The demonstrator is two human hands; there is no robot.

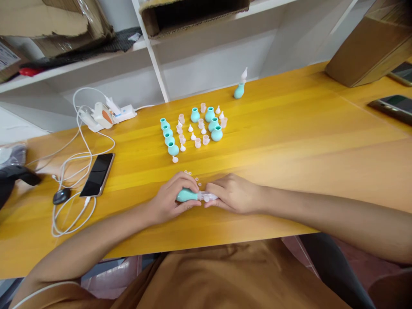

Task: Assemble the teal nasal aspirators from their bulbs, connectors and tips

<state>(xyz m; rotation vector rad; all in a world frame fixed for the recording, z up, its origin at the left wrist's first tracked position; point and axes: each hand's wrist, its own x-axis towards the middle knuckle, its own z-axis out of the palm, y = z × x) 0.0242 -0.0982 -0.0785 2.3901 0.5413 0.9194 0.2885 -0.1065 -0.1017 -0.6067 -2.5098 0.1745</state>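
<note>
Near the table's front edge, a teal squeeze bulb (186, 195) lies sideways in my left hand (167, 196), whose fingers are wrapped round it. A clear plastic connector (203, 196) sits against the bulb's mouth. My right hand (233, 193) pinches the connector's far end, where a whitish tip is partly covered by the fingers. Just beyond my hands lie several tiny clear rings (197, 179). Farther back stand several teal bulbs (216, 133) with open necks, among clear cups (206, 139) and small white nozzle tips (183, 147).
An assembled nasal aspirator (239, 91) stands upright at the back. On the left are a phone (98, 174), white cables (69, 167) and a power strip (124, 113). A cardboard box (363, 51) and another phone (394, 107) lie right. White shelves (157, 73) border the table.
</note>
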